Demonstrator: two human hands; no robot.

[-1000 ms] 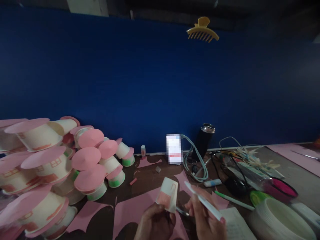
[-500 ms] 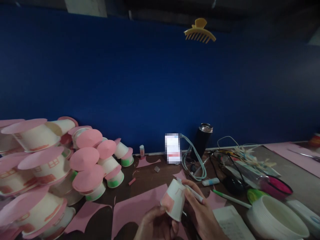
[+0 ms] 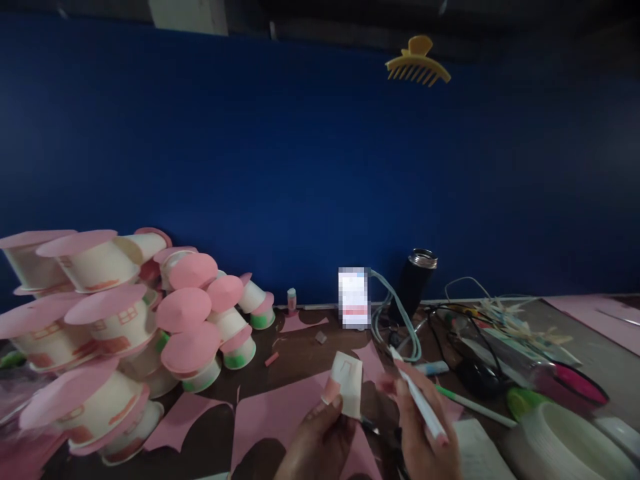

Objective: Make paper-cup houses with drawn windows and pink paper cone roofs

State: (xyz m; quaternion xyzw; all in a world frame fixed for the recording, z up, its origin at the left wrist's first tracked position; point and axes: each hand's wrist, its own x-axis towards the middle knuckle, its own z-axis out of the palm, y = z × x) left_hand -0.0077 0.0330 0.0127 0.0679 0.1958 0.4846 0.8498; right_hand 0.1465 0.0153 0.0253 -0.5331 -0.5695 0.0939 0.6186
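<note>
In my left hand [image 3: 323, 433] is a small white paper cup [image 3: 350, 383], tipped with its rim toward me; a pink patch and thin pink outlines are drawn on its side. My right hand [image 3: 425, 427] grips a white marker [image 3: 417, 400] with a pink end, its tip pointing up and away, apart from the cup. Beneath the hands lies a pink paper sheet [image 3: 280, 413] with rounded pieces cut out of it. To the left stand stacked paper cups with round pink tops [image 3: 193, 347], some bearing drawn windows and green patches.
At the back stand a glue stick [image 3: 292, 301], a blurred phone [image 3: 353, 299] and a black flask [image 3: 414, 287]. Cables, a black mouse [image 3: 483, 377], a green pen [image 3: 475, 407] and a white bowl-like stack [image 3: 565, 443] crowd the right. A yellow hair claw [image 3: 419, 63] hangs on the blue wall.
My right hand has drawn the marker away from the cup, to the right, and turned it tip-up. The cup stays in my left hand, slightly turned. The view has shifted a little left.
</note>
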